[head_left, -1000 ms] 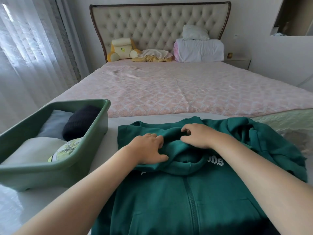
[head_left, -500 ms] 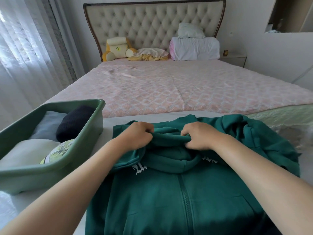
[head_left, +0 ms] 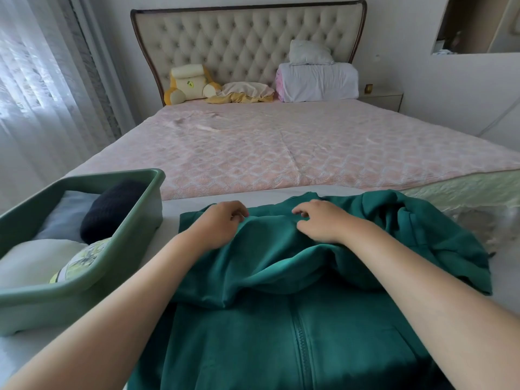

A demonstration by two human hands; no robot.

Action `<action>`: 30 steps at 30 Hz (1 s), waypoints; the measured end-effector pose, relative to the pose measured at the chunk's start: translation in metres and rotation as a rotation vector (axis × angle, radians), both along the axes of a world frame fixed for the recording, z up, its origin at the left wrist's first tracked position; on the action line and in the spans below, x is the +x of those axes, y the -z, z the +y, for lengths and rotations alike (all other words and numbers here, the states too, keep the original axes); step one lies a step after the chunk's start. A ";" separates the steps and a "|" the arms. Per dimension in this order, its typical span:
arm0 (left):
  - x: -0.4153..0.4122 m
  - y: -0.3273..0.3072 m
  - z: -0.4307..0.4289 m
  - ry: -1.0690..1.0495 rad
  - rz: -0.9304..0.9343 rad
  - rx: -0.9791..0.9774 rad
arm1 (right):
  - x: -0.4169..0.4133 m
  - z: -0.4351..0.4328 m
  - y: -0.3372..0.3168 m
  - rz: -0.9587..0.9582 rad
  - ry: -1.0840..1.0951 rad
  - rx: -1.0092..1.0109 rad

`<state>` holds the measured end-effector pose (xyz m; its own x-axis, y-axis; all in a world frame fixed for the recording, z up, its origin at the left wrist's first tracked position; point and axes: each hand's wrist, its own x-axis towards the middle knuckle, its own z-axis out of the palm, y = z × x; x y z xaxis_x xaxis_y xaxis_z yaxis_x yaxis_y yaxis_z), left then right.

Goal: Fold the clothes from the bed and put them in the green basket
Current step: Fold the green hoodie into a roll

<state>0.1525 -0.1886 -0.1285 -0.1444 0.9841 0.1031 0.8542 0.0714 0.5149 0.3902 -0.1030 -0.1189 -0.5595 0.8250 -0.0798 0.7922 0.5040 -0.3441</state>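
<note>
A dark green zip hoodie (head_left: 281,319) lies front up on the white surface before me, its zipper running toward me. Its hood is folded over the chest and forms a raised ridge. My left hand (head_left: 221,220) grips the hood's far edge with curled fingers. A short way to the right, my right hand (head_left: 320,220) pinches the same edge between thumb and fingers, and the cloth runs taut between both hands. The green basket (head_left: 135,235) stands to the left with folded clothes in it: a black one, a grey one, a white one and a yellow-patterned one.
The bed (head_left: 281,147) with a pink quilted cover stretches beyond the hoodie. At its headboard lie a yellow plush toy (head_left: 188,83), a crumpled cream cloth (head_left: 244,91) and white pillows (head_left: 318,80). Curtains hang on the left, and a nightstand (head_left: 382,97) stands at the far right.
Both hands have carried the hood's fold farther from me and spread it. It now covers the white lettering on the chest.
</note>
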 end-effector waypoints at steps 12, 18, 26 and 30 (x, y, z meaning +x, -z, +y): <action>-0.051 0.039 0.049 -0.041 0.598 -0.203 | -0.001 0.044 0.000 -0.057 0.113 0.457; -0.068 0.046 0.051 -0.195 0.446 -0.276 | -0.001 0.051 0.025 -0.463 0.054 0.392; -0.087 0.047 0.056 -0.158 0.440 -0.268 | -0.024 0.041 0.047 -0.227 0.035 0.181; -0.087 0.057 0.057 -0.080 0.445 -0.079 | -0.026 0.041 0.062 -0.249 0.039 0.179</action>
<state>0.0657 -0.1312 -0.1850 -0.1787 0.9791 0.0976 0.9814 0.1702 0.0893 0.3647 -0.0617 -0.1813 -0.5089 0.8586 -0.0619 0.8608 0.5069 -0.0457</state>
